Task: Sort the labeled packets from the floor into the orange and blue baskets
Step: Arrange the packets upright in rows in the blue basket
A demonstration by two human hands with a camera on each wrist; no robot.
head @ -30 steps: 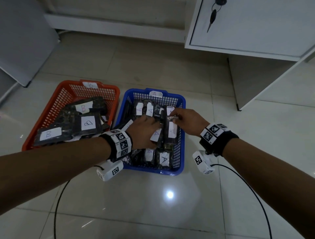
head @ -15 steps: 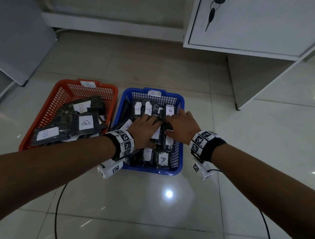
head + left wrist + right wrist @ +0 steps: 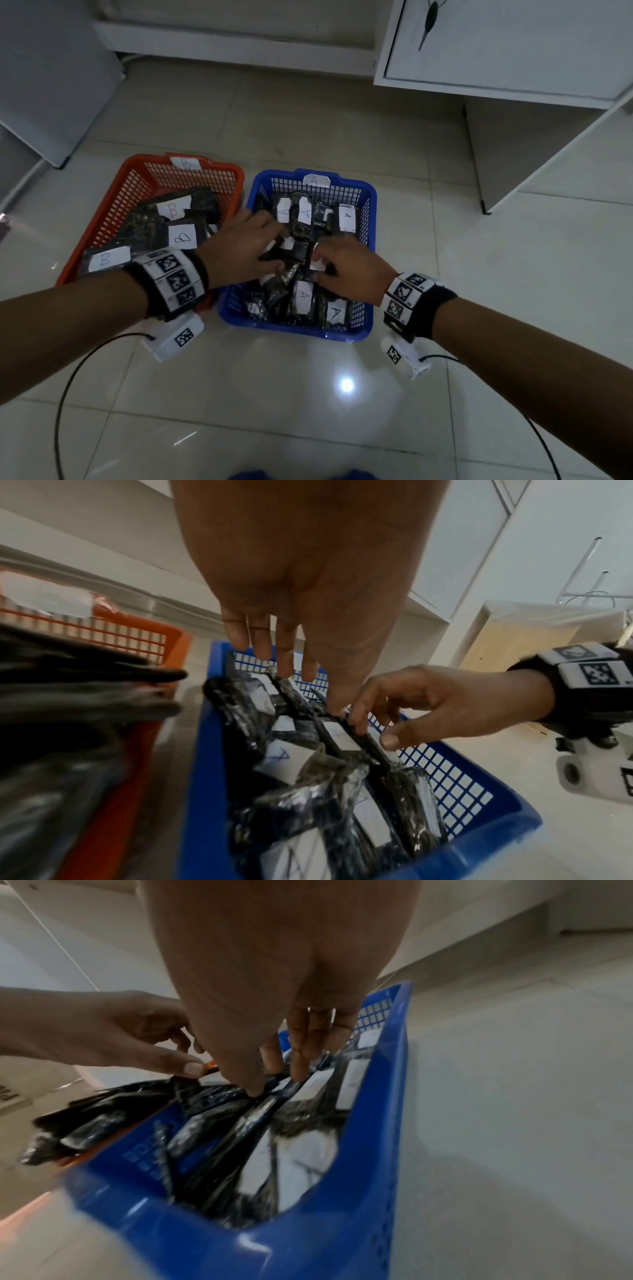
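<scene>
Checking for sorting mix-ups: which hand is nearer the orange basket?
Left. The left hand is over the blue basket's left side, beside the orange basket; the right hand is further right.

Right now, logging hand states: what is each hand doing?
Left hand: fingers straight, touching packets in the blue basket.
Right hand: pinching a packet.

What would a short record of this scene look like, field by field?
Orange basket: tagged B, holds dark packets labelled B
Blue basket: tagged A, holds dark packets labelled A
Position: baskets side by side on the tiled floor, orange to the left
Left hand: over the blue basket, fingers on the packets
Right hand: over the blue basket, fingertips on a packet's edge
Loose packets on floor: none in view
</scene>
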